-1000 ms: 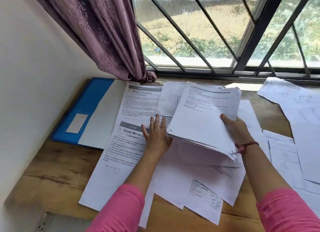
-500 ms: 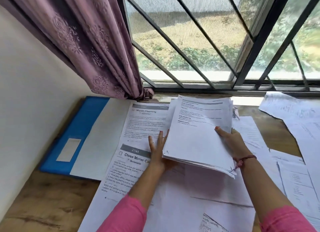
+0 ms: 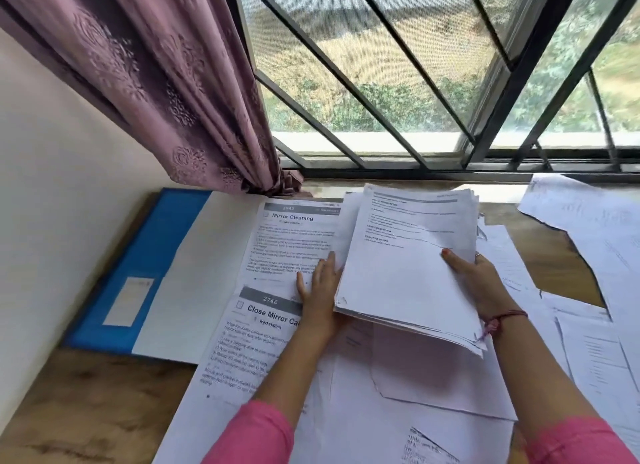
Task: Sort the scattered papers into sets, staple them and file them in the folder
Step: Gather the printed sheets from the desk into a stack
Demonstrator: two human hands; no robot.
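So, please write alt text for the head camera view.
A person holds a stack of papers above a wooden desk strewn with printed sheets, right hand gripping its edge, left hand under its other side. A blue folder lies left, by a window.

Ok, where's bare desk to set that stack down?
Bare wood shows at the near-left corner, below the blue folder, and a patch on the right between scattered sheets. The middle, under both hands, is papered over.

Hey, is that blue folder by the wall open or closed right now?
Closed, as far as it shows: the blue folder lies flat on the desk, label up, with loose sheets overlapping its right side.
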